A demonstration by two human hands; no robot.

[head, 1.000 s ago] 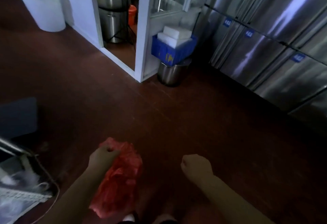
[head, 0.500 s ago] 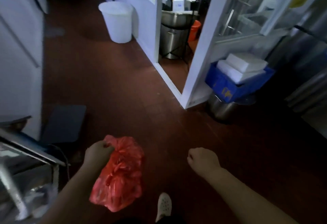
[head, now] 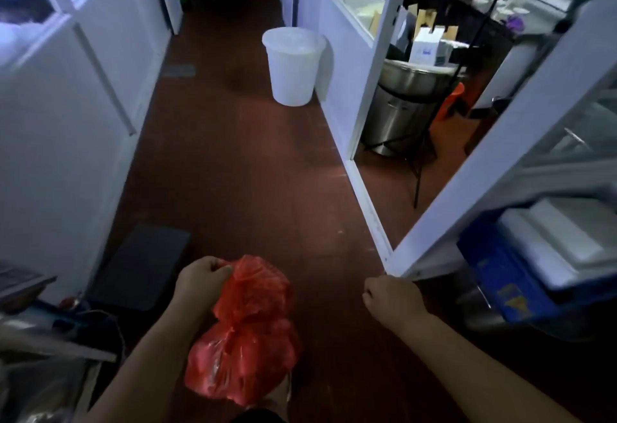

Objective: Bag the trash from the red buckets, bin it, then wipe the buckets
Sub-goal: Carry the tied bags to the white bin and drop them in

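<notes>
A full red plastic trash bag (head: 245, 339) hangs low in front of me over the dark red floor. My left hand (head: 200, 280) grips its gathered top. My right hand (head: 390, 299) is held out to the right with its fingers curled into a fist, holding nothing. A large white bin (head: 293, 65) with a lid stands further down the corridor against the right-hand wall. No red bucket is in view.
White partition walls line both sides of the corridor. A white door frame (head: 484, 162) opens on the right onto a steel drum (head: 397, 112) and a stand. A blue crate (head: 500, 272) with white boxes sits at right. A dark mat (head: 140, 265) lies at left.
The view has swung left, from the steel cabinets to the corridor, and the white bin now lies straight ahead. The bag stays in my left hand; my right hand stays curled.
</notes>
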